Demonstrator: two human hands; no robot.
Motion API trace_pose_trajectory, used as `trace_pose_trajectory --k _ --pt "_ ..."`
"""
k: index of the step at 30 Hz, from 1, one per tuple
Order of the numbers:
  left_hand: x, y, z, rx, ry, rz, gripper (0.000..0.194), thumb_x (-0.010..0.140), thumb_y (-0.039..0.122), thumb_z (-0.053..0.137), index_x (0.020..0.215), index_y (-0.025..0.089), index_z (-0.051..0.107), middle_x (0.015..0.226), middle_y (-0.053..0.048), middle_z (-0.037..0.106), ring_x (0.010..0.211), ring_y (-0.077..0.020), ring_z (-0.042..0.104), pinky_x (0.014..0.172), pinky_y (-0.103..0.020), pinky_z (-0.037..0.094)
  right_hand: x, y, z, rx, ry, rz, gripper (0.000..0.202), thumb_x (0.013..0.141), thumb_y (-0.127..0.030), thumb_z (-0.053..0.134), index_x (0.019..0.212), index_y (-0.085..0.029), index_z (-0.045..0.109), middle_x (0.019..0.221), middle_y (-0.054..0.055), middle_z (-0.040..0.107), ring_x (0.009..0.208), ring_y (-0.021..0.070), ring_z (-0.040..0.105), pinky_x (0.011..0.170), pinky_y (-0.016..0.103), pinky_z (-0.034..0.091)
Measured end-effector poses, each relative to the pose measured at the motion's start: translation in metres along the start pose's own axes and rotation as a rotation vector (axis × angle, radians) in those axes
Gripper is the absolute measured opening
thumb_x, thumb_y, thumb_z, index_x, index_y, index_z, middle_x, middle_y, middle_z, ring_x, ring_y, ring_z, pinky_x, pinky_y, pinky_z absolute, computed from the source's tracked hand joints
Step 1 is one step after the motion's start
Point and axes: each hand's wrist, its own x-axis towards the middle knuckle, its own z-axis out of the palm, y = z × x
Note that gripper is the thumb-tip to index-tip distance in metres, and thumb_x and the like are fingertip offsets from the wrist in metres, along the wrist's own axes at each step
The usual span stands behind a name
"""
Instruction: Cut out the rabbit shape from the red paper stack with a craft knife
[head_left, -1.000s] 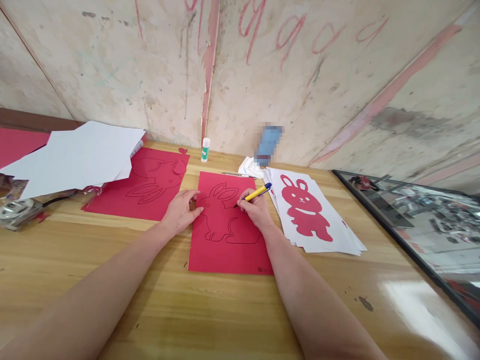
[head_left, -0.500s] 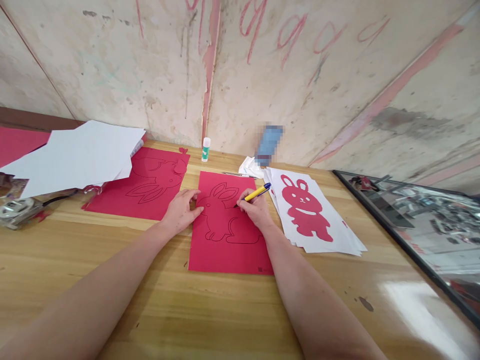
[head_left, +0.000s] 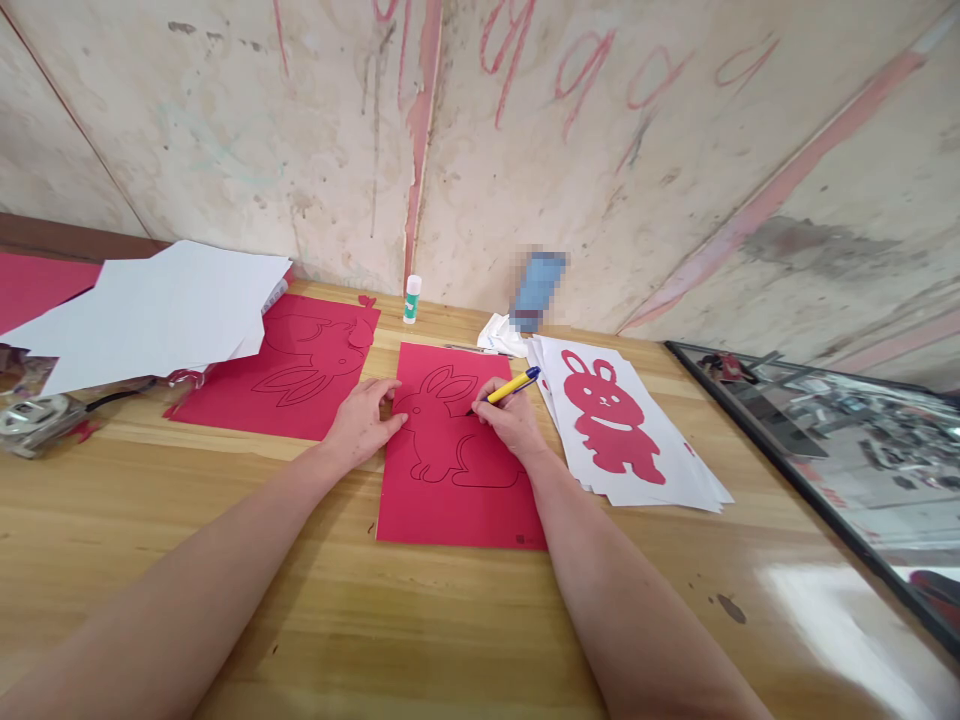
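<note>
A red sheet (head_left: 450,515) with a black rabbit outline lies on the wooden table in front of me. My right hand (head_left: 508,415) grips a yellow and blue pen (head_left: 512,385), its tip at the sheet just right of the rabbit's head. At the sheet's left edge rests my left hand (head_left: 367,420), fingers apart and fingertips on the paper, holding nothing. Beside it on the left is another red sheet (head_left: 240,400) with a rabbit drawing. White sheets (head_left: 675,450) with a red cut-out rabbit (head_left: 607,400) on top lie to the right.
A glue stick (head_left: 412,300) stands near the wall. White papers (head_left: 165,310) and a metal tape measure (head_left: 37,425) are at the left. Behind the red sheet are a crumpled white tissue (head_left: 501,335) and a blurred blue object (head_left: 538,290). A black-framed glass panel (head_left: 817,500) borders the right.
</note>
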Motion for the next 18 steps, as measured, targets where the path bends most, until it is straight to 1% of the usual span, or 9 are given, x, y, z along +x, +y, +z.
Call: trace_pose_trajectory --k 5,13,18 --pt "-0.0005 0.0009 0.0001 -0.019 -0.003 -0.008 0.04 0.074 0.024 0.067 0.113 0.017 0.059 0.098 -0.006 0.061 0.094 -0.0219 0.058 0.087 -0.036 0.048 -0.0004 -0.001 -0.0001 -0.003 -0.018 -0.016 0.013 0.064 -0.027 0.061 0.063 -0.021 0.05 0.052 -0.004 0.048 0.048 0.0123 0.045 0.049 0.027 0.034" --pt "-0.0005 0.0004 0.0003 -0.02 0.001 -0.009 0.041 0.074 0.024 0.067 0.113 0.016 0.06 0.098 -0.006 0.061 0.092 -0.0212 0.058 0.087 -0.036 0.048 0.0006 0.0017 0.0002 -0.007 -0.001 -0.001 0.013 0.063 -0.028 0.061 0.064 -0.022 0.049 0.052 -0.004 0.046 0.048 0.0118 0.044 0.047 0.026 0.033" --pt "-0.0002 0.001 -0.0003 -0.005 -0.003 -0.01 0.04 0.074 0.024 0.067 0.112 0.018 0.06 0.097 -0.005 0.061 0.091 -0.0212 0.058 0.086 -0.036 0.048 0.0008 0.0024 -0.0003 0.008 -0.031 -0.012 0.014 0.064 -0.027 0.062 0.065 -0.021 0.05 0.053 -0.004 0.047 0.048 0.0117 0.044 0.048 0.026 0.034"
